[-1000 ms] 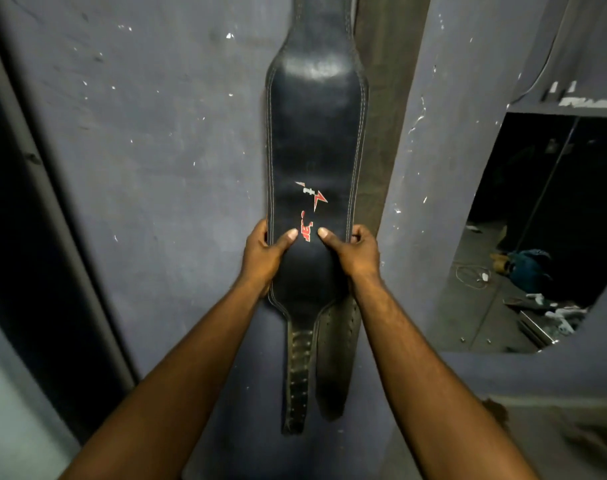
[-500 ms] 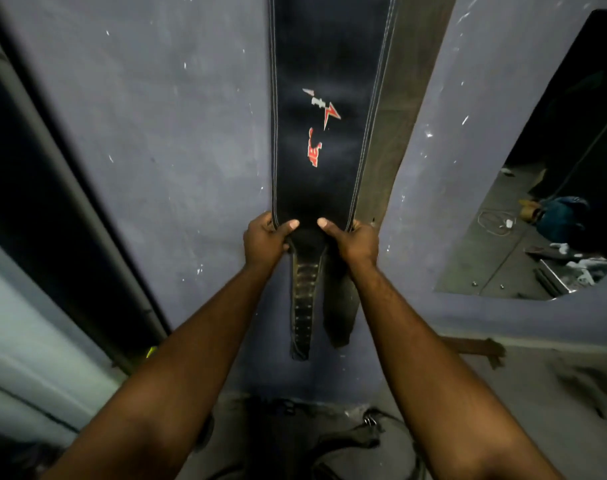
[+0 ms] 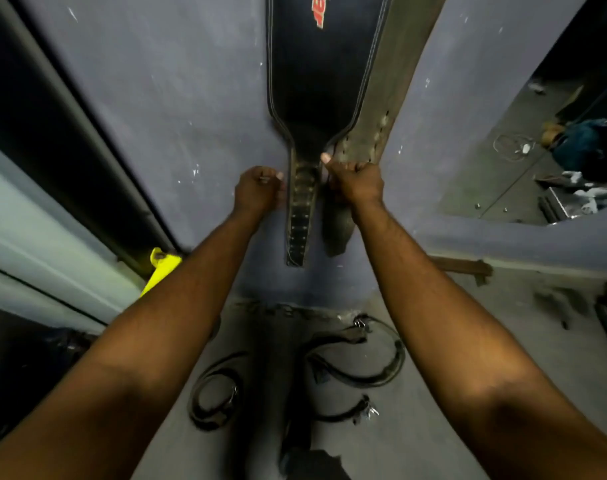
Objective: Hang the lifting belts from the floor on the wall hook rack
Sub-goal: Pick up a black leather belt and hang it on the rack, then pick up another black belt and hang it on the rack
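Note:
A black leather lifting belt [image 3: 316, 74] with a red logo hangs flat against the grey wall, its studded tail [image 3: 299, 216] pointing down. Behind it hangs a brown belt [image 3: 388, 81]. The hook rack is above the frame, out of view. My left hand [image 3: 259, 190] is curled into a fist against the left edge of the black tail, with nothing seen in it. My right hand [image 3: 355, 181] is closed over the brown belt's lower end, thumb up on its edge. Three dark belts lie coiled on the floor below: one belt [image 3: 215, 393] on the left, another belt [image 3: 364, 358] on the right and a third belt [image 3: 347, 412] nearer me.
A mirror [image 3: 523, 140] on the right wall reflects floor clutter. A yellow object [image 3: 162, 268] sits at the foot of the dark door frame [image 3: 70, 126] on the left. A brown wooden piece [image 3: 463, 266] lies along the wall base. A dark item [image 3: 312, 462] lies near my feet.
Both hands slid down the black belt from its wide padded part to the narrow tail. The view tipped downward, bringing the floor belts into sight.

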Motion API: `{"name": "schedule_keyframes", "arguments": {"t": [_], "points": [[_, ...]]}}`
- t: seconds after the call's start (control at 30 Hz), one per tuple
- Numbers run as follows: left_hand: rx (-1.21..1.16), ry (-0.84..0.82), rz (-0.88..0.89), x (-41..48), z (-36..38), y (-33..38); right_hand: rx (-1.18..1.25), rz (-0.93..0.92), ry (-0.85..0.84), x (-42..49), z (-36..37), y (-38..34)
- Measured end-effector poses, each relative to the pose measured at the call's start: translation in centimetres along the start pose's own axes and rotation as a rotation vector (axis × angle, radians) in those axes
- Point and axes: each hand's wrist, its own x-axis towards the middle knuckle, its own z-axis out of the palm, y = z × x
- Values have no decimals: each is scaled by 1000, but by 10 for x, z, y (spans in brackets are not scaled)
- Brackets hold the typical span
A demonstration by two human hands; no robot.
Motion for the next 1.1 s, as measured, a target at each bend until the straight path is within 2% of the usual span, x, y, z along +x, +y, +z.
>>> {"name": "schedule_keyframes", "arguments": {"t": [0.17, 0.43, 0.7, 0.87, 1.0, 1.1], "points": [[-14, -231, -194, -78, -5, -80, -39, 146, -92, -65, -8, 90], [-43, -272, -430, -193, -7, -261, -19, 464, -123, -179, 1, 286], [92, -397, -626, -257, 6, -468, -58, 748, -203, -254, -6, 545], [165, -377, -727, -251, 44, -607, -183, 795, -244, -252, 8, 702], [80, -478, -964, -245, 74, -699, -398, 719, -317, -218, 31, 814], [250, -528, -915, -247, 84, -747, -544, 614, -380, -177, 51, 867]]}}
